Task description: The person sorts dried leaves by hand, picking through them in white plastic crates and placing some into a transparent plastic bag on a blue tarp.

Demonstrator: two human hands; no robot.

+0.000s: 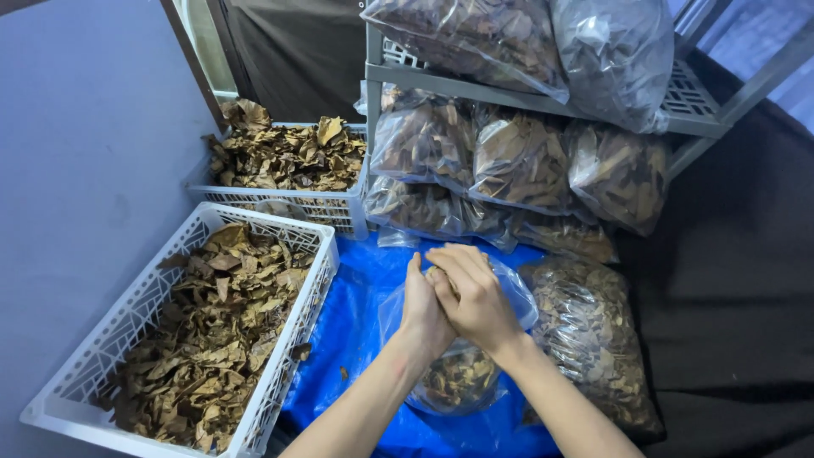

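Hands meet over the mouth of a clear plastic bag of dry brown leaves — the left hand and right hand pressed together, fingers closed on the bag's top. The bag hangs just below them, resting on a blue sheet. A white basket of leaves stands at the sheet's left edge, a second basket behind it — filled bags lie right and on a grey shelf.
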